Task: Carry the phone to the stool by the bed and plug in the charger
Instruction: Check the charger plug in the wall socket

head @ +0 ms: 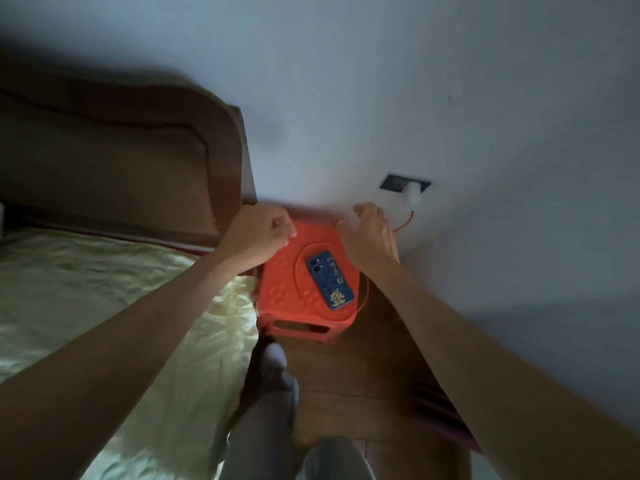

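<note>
One square orange-red plastic stool [277, 289] with an embossed top stood at centre frame, between the bed at left and the white wall [450, 98] at right. One blue rectangular phone [330, 280] lay face down on the right half of the stool top, its case bearing gold characters too blurred to read and two dark camera lenses at its upper end. One thin orange-red charger cable [403, 225] ran from the wall down past the stool's right edge and looped over the stool top around the phone; whether it was seated in the phone could not be told. One white charger plug [412, 195] sat in one dark-framed wall socket [393, 181] at right of centre. Two bare hands were above the stool's far edge: the left hand [258, 233] with fingers curled loosely together, nothing visibly in it; the right hand [369, 233] with fingers bent, close to the cable, contact not discernible. One brown padded headboard [121, 150] filled the left of the frame, above one pale yellow satin bedsheet [104, 289]. One foot in a pale sock [275, 367] showed at lower centre on the brown wooden floor [363, 358].
</note>
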